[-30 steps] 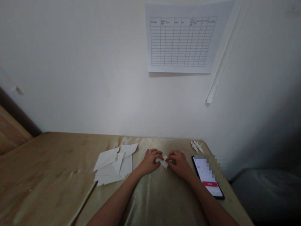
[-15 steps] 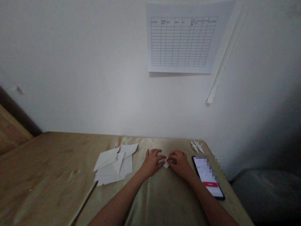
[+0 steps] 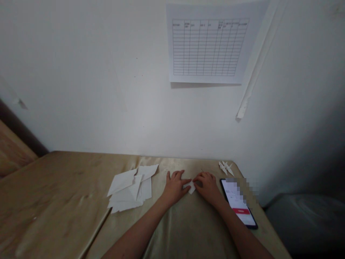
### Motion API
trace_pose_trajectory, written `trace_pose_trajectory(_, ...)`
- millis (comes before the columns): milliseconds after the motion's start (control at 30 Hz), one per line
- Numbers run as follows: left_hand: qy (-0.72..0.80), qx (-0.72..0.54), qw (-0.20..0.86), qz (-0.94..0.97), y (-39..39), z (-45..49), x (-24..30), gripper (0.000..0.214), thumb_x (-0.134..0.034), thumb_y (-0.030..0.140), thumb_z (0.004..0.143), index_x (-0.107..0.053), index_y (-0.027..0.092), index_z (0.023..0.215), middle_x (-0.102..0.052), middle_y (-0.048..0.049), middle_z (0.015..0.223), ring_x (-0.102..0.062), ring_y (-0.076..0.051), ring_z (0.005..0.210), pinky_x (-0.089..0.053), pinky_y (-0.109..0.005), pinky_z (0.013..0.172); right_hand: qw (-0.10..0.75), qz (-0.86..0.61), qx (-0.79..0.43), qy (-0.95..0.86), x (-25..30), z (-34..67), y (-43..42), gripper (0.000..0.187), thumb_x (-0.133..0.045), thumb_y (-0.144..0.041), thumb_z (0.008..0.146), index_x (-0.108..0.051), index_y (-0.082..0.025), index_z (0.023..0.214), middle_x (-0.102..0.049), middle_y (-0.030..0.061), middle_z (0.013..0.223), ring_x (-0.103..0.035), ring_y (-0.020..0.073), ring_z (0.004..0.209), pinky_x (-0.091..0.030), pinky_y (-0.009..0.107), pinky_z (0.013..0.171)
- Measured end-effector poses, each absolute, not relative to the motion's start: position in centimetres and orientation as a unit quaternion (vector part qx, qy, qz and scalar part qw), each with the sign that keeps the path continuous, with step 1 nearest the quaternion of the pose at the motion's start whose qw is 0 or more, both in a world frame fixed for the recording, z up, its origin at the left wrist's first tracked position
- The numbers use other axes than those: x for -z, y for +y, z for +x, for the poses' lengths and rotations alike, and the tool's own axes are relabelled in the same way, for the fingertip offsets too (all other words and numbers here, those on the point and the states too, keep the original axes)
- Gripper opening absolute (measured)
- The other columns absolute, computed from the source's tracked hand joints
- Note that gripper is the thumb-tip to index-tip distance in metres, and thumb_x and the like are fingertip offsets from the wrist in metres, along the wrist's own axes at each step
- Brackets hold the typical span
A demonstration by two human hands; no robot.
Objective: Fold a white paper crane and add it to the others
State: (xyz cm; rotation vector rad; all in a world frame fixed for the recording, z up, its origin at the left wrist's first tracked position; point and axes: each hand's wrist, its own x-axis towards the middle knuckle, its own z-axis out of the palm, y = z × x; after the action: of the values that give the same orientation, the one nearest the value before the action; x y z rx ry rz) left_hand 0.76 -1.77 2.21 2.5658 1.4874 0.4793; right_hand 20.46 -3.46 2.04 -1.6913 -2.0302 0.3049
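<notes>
left hand point(image 3: 174, 186) flat, right hand point(image 3: 208, 185) curled, grip unclear, both touching folded paper point(image 3: 191, 187) on desk point(image 3: 67, 187); phone point(image 3: 239, 207) at 3 o'clock.

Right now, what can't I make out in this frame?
Head view, folded paper: mostly under the left hand and right hand; its folds are hidden.
Phone: upper screen pixelated, remaining text too small.
Wall chart: headings too small to read.
Small paper pieces at the far corner of the table: too small to tell shape.
</notes>
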Motion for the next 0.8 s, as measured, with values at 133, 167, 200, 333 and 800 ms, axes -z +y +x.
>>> trace_pose_trajectory(133,0.503,-0.149,0.069,0.849,-1.9,0.8,-2.4,0.033,-0.062,0.047,0.091,-0.067,0.045,0.124,-0.048,-0.0068,0.15,-0.04,-0.034,0.139,-0.016,-0.072,0.114,0.241,-0.616,-0.11,-0.741,-2.0,20.4,-3.5,0.017,-0.061,-0.026,0.089,-0.074,-0.029,0.098,-0.067,0.0037,0.11,-0.053,0.0225,0.115,-0.026,0.041,0.108)
trace_pose_trajectory(167,0.505,-0.148,0.068,0.848,-1.9,0.8,-2.4,0.033,-0.062,0.048,0.091,-0.067,0.046,0.124,-0.049,-0.0066,0.15,-0.04,-0.034,0.139,-0.016,-0.072,0.114,0.243,-0.617,-0.111,-0.741,-1.9,20.4,-3.5,0.017,-0.061,-0.026,0.088,-0.074,-0.029,0.098,-0.067,0.0039,0.11,-0.053,0.0228,0.116,-0.026,0.041,0.108)
trace_pose_trajectory(200,0.508,-0.147,0.066,0.846,-1.9,0.8,-2.4,0.034,-0.062,0.048,0.091,-0.067,0.046,0.124,-0.049,-0.0064,0.15,-0.041,-0.034,0.139,-0.016,-0.072,0.114,0.244,-0.617,-0.111,-0.74,-1.8,20.4,-3.5,0.017,-0.061,-0.026,0.088,-0.074,-0.029,0.098,-0.067,0.0039,0.111,-0.053,0.0229,0.116,-0.026,0.042,0.108)
trace_pose_trajectory(333,0.519,-0.149,0.048,0.84,-2.0,0.9,-2.8,0.035,-0.065,0.05,0.088,-0.067,0.048,0.123,-0.048,-0.0049,0.151,-0.041,-0.036,0.138,-0.015,-0.074,0.113,0.243,-0.617,-0.11,-0.74,-1.6,20.5,-3.3,0.017,-0.061,-0.027,0.088,-0.074,-0.029,0.099,-0.067,0.004,0.111,-0.053,0.0231,0.117,-0.025,0.043,0.108)
trace_pose_trajectory(800,0.521,-0.156,0.035,0.838,-2.2,0.8,-3.3,0.035,-0.07,0.053,0.084,-0.069,0.046,0.118,-0.043,-0.0005,0.155,-0.04,-0.036,0.138,-0.014,-0.074,0.113,0.227,-0.621,-0.106,-0.743,-1.5,20.6,-3.3,0.019,-0.062,-0.026,0.087,-0.074,-0.03,0.101,-0.065,0.0031,0.113,-0.053,0.0217,0.117,-0.026,0.042,0.108)
